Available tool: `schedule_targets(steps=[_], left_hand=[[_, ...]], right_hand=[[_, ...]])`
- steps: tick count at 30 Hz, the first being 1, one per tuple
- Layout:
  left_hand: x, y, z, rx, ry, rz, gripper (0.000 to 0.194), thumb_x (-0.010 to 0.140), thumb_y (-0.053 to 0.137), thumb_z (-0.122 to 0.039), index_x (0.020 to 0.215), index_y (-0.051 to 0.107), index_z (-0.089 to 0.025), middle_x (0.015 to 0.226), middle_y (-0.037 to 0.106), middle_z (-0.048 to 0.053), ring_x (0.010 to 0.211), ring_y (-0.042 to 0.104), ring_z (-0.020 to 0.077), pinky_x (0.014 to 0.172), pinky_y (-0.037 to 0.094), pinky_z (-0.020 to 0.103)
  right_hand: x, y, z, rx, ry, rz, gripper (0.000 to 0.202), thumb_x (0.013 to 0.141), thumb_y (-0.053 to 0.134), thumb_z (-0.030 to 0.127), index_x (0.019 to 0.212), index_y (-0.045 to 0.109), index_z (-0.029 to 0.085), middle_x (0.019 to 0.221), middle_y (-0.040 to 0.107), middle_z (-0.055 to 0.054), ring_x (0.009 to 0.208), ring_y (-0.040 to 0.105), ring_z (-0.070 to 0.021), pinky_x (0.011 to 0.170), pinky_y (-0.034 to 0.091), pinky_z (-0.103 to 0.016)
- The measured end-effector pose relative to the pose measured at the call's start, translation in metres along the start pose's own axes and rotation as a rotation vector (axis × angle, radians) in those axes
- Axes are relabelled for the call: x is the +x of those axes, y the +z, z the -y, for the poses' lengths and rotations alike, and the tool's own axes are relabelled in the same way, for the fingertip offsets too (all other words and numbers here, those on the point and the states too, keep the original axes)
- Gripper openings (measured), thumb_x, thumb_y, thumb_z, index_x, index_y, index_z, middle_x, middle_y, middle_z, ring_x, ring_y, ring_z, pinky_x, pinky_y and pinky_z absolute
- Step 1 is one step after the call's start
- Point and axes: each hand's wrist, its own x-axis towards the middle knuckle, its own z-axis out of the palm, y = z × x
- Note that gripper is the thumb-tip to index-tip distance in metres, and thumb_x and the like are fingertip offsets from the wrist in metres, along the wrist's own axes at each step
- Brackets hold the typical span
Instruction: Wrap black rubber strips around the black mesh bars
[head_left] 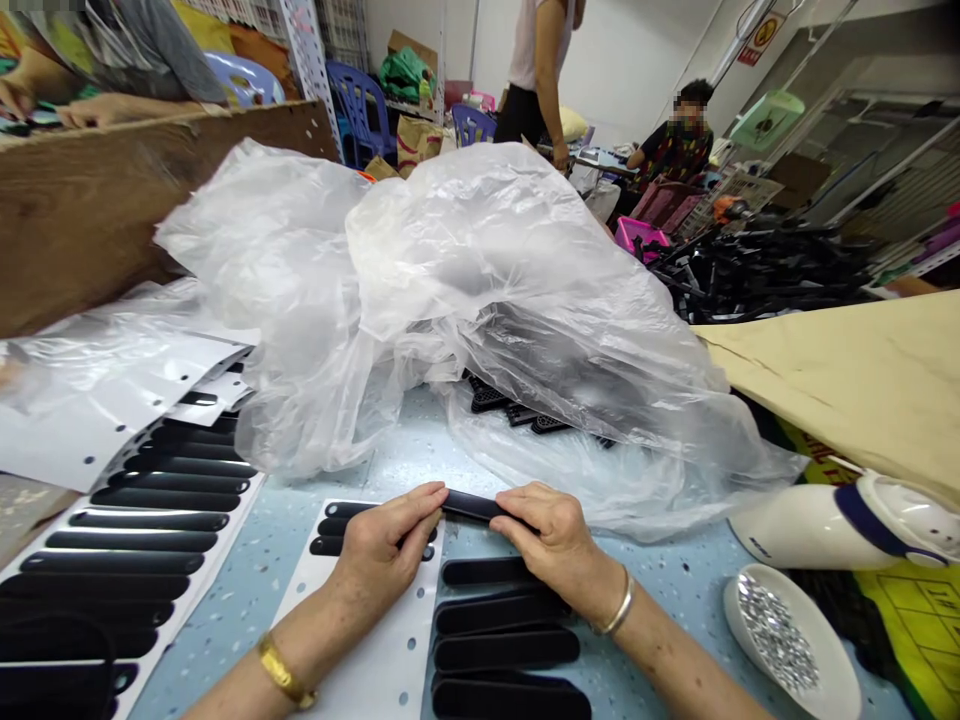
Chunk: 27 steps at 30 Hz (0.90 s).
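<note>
Between my two hands I hold a black rounded strip (pixel 471 505) level above the table. My left hand (pixel 394 535) pinches its left end, and my right hand (pixel 551 540) grips its right end, covering part of it. Beneath my left hand lies a white backing sheet (pixel 360 640) with a few black strips near its top and rows of holes below. Below my right hand, several black strips (pixel 506 650) lie in a column on the blue speckled table (pixel 202 610).
Clear plastic bags (pixel 510 240) with black parts bulge across the back. At left are sheets of black strips (pixel 120 565) and white sheets (pixel 112 400). At right stand a white bottle (pixel 810 525) and a bowl (pixel 836 670) of small shiny pieces. Other people (pixel 540 70) are beyond.
</note>
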Motion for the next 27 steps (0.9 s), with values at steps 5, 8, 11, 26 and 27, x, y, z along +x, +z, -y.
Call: schedule_targets(steps=[5, 8, 11, 26, 27], left_hand=[[-0.001, 0.002, 0.003, -0.006, 0.018, -0.022, 0.026, 0.089, 0.056, -0.020, 0.107, 0.074, -0.019, 0.108, 0.076, 0.007, 0.098, 0.073, 0.0206, 0.091, 0.059, 0.033], [0.000, 0.001, 0.002, -0.005, 0.033, -0.022, 0.026, 0.089, 0.056, -0.019, 0.106, 0.074, -0.017, 0.107, 0.076, 0.009, 0.097, 0.073, 0.0204, 0.091, 0.059, 0.032], [0.001, 0.000, -0.001, 0.003, 0.032, -0.020, 0.026, 0.088, 0.055, -0.019, 0.105, 0.075, -0.017, 0.105, 0.076, 0.008, 0.095, 0.074, 0.0205, 0.091, 0.059, 0.032], [0.002, 0.001, 0.001, -0.005, -0.025, -0.021, 0.026, 0.088, 0.058, -0.030, 0.106, 0.075, -0.020, 0.110, 0.075, 0.005, 0.097, 0.073, 0.0218, 0.095, 0.056, 0.035], [0.002, 0.001, 0.001, -0.010, -0.027, -0.011, 0.027, 0.088, 0.058, -0.031, 0.107, 0.075, -0.021, 0.110, 0.075, 0.005, 0.098, 0.073, 0.0219, 0.096, 0.056, 0.036]], right_hand=[[0.003, -0.004, 0.000, 0.006, 0.022, 0.047, 0.014, 0.087, 0.064, 0.013, 0.090, 0.075, 0.022, 0.086, 0.075, -0.005, 0.078, 0.069, -0.0193, 0.074, 0.055, -0.030], [0.004, -0.005, 0.000, 0.055, 0.034, 0.065, 0.016, 0.084, 0.066, 0.011, 0.090, 0.076, 0.022, 0.087, 0.076, -0.004, 0.078, 0.070, -0.0188, 0.074, 0.055, -0.030], [0.005, -0.009, -0.002, 0.075, 0.050, 0.088, 0.018, 0.082, 0.067, 0.010, 0.093, 0.076, 0.021, 0.087, 0.076, -0.004, 0.079, 0.070, -0.0194, 0.076, 0.055, -0.031], [-0.019, -0.017, -0.021, 0.068, 0.433, -0.163, 0.025, 0.085, 0.062, 0.034, 0.073, 0.074, 0.016, 0.056, 0.067, -0.003, 0.049, 0.062, -0.0153, 0.046, 0.047, -0.024], [-0.017, -0.013, -0.020, 0.047, 0.417, -0.156, 0.021, 0.082, 0.066, 0.033, 0.072, 0.075, 0.016, 0.057, 0.066, -0.003, 0.052, 0.062, -0.0155, 0.049, 0.047, -0.024]])
